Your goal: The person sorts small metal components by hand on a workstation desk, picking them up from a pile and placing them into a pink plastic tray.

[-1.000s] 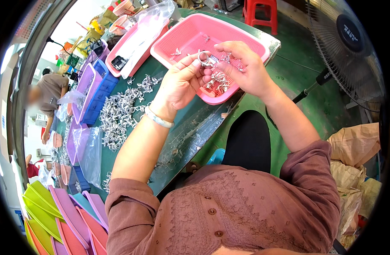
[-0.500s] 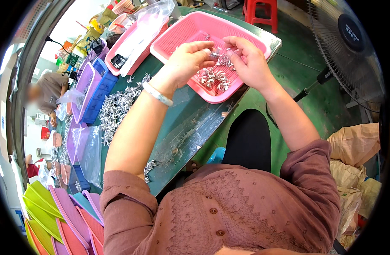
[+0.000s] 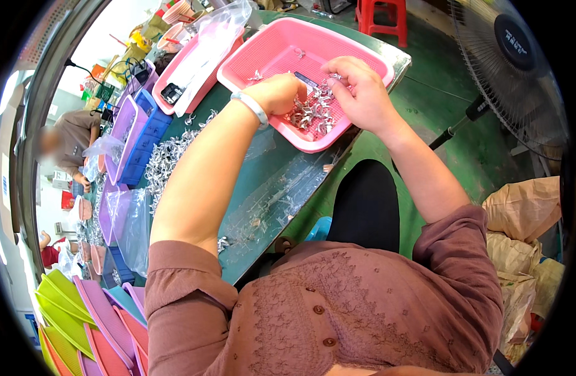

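Observation:
Both hands are over a pink perforated tray (image 3: 281,47) on a green table (image 3: 225,188). A heap of small shiny metal parts (image 3: 313,113) lies in the tray's near corner. My left hand (image 3: 278,94), with a pale bangle on its wrist, is curled with its fingertips in the heap. My right hand (image 3: 357,88) hovers over the heap's right side, fingers bent and pinching among the parts. What each fingertip grips is too small to make out.
A larger pile of the same metal parts (image 3: 169,156) lies on the table to the left, beside purple and blue trays (image 3: 137,131). A second pink tray (image 3: 194,56) holds clear bags. Stacked coloured trays (image 3: 81,319) sit lower left. A standing fan (image 3: 513,69) is at right. Another person (image 3: 68,135) works far left.
Both hands have dropped from holding parts above the tray down into the heap of metal parts. The view has shifted slightly.

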Available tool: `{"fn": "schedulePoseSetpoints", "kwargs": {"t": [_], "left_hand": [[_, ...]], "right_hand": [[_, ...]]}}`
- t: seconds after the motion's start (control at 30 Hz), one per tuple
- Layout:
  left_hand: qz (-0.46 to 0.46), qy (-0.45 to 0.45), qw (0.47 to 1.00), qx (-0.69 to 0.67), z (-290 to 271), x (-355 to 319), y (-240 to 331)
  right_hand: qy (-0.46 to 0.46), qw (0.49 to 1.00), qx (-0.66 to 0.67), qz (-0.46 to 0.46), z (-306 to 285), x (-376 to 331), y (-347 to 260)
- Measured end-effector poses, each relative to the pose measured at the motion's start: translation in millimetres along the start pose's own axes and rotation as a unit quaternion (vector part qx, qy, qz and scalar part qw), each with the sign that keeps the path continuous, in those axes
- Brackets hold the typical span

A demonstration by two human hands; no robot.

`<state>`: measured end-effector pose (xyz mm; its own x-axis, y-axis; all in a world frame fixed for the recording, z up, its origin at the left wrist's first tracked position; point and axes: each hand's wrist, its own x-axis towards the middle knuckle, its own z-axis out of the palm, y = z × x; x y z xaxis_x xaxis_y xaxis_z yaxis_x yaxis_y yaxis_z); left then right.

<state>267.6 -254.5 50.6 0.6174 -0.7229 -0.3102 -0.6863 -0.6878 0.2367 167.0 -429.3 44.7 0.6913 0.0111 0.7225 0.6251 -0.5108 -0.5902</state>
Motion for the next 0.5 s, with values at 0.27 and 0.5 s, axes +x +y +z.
{"fn": "schedulePoseSetpoints", "kwargs": {"t": [0.27, 0.5], "left_hand": [[0.002, 0.024, 1.000, 0.003, 0, -1, 6], [-0.025, 0.082, 0.991, -0.102, -10, -9, 2]], "right_hand": [[-0.006, 1.000, 0.007, -0.008, 1, -1, 2], [-0.016, 1.000, 0.002, -0.023, 1, -1, 5]]}}
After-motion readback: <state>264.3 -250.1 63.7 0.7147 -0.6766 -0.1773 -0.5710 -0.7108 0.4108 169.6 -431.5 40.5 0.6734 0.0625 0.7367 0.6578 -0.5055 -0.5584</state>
